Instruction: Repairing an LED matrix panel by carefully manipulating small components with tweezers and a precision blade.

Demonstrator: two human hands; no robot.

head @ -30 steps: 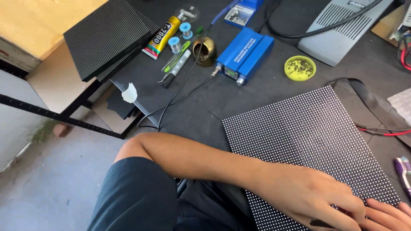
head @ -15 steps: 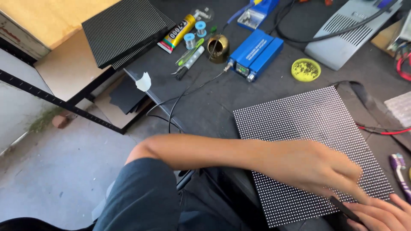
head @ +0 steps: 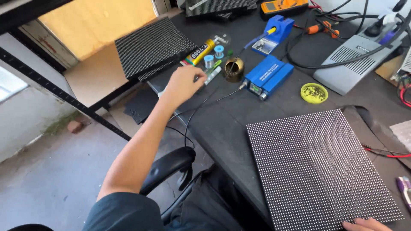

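one head-worn camera looks steeply down from close above the dark desk [head: 239,124], tilted toward its left edge.

On the workbench [head: 222,128], the dotted panel [head: 319,167] lies nearest the person, the small round tin [head: 314,93] behind it, the box-shaped unit [head: 269,76] left of that, and the stacked panels [head: 152,47] far left.

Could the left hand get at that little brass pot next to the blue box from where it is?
Probably yes. The left hand is already stretched out over the desk, close to the brass pot. Only a pen-like tool and thin black cables lie between them, flat on the desk, so nothing seems to block the way.
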